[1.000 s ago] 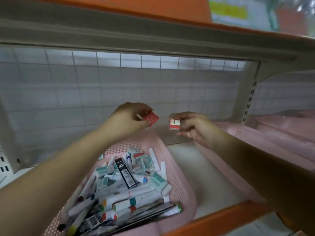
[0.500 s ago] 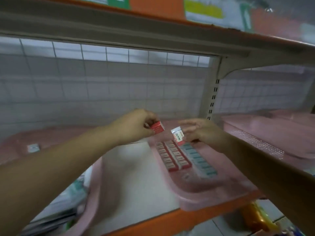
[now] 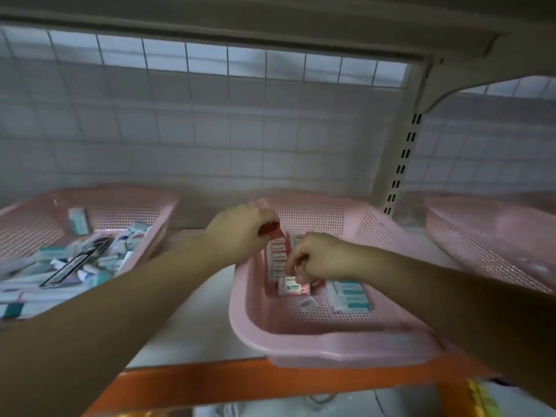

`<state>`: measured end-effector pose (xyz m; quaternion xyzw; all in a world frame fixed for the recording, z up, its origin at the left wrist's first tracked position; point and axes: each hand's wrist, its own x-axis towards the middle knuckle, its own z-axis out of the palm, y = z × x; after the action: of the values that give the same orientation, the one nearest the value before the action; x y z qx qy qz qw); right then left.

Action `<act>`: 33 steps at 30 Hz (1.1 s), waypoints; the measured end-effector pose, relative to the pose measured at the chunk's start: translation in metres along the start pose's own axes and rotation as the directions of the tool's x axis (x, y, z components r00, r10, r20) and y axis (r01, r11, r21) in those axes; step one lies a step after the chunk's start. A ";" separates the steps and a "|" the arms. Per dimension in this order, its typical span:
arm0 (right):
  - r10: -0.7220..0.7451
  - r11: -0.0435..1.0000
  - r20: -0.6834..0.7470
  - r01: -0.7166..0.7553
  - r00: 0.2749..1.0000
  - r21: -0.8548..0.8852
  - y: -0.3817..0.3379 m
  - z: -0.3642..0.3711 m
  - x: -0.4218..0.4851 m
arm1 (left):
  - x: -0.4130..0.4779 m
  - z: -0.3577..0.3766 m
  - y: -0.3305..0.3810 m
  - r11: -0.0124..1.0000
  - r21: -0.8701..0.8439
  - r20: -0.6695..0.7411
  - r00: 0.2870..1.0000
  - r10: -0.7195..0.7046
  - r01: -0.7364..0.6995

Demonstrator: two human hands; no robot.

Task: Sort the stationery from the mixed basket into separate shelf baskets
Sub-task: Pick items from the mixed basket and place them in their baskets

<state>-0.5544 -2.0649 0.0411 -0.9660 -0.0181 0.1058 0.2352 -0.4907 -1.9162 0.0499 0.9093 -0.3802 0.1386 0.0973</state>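
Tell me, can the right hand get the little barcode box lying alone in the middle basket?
Probably yes. The barcode box lies uncovered on the middle basket floor, close beside the right hand. That hand pinches a red 2B box, so it must drop that first.

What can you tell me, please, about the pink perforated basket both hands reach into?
The pink perforated plastic basket is rectangular, with a smooth rim and mesh walls and floor. It sits on the white shelf at its orange front edge. Inside lie a row of red-and-white boxes, a row of teal-and-white ones and a barcoded packet. The right hand pinches a box marked 2B near its floor; the left hand holds a red box above it.
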 end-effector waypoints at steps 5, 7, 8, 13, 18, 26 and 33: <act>-0.126 0.986 -0.077 0.116 0.989 -0.120 0.003 0.010 0.008 | -0.002 0.006 0.003 0.979 -0.179 -0.014 0.994 -0.107 0.102; -0.169 0.973 -0.068 0.155 0.983 -0.172 0.007 0.011 0.006 | -0.004 0.009 0.003 0.971 -0.210 -0.033 0.992 -0.126 0.116; -0.190 0.960 -0.053 0.175 0.980 -0.219 0.009 0.013 0.005 | -0.005 0.010 0.002 0.967 -0.222 -0.040 0.990 -0.135 0.123; -0.238 0.903 -0.049 0.202 0.970 -0.378 0.012 0.022 0.007 | -0.007 0.011 0.004 0.957 -0.264 -0.067 0.987 -0.144 0.121; -0.296 0.891 -0.059 0.254 0.953 -0.376 0.008 0.026 0.005 | -0.009 0.012 0.003 0.951 -0.287 -0.075 0.987 -0.139 0.112; -0.354 0.864 -0.032 0.314 0.935 -0.393 0.002 0.026 0.001 | -0.009 0.012 0.002 0.943 -0.305 -0.056 0.986 -0.155 0.131; -0.265 0.897 -0.109 0.203 0.958 -0.392 0.004 0.025 0.002 | -0.009 0.013 0.002 0.927 -0.347 -0.046 0.984 -0.170 0.144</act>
<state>-0.5582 -2.0571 0.0167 -0.9891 -0.1355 -0.0064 0.0570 -0.4964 -1.9152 0.0352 0.9001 -0.3207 0.0964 0.2787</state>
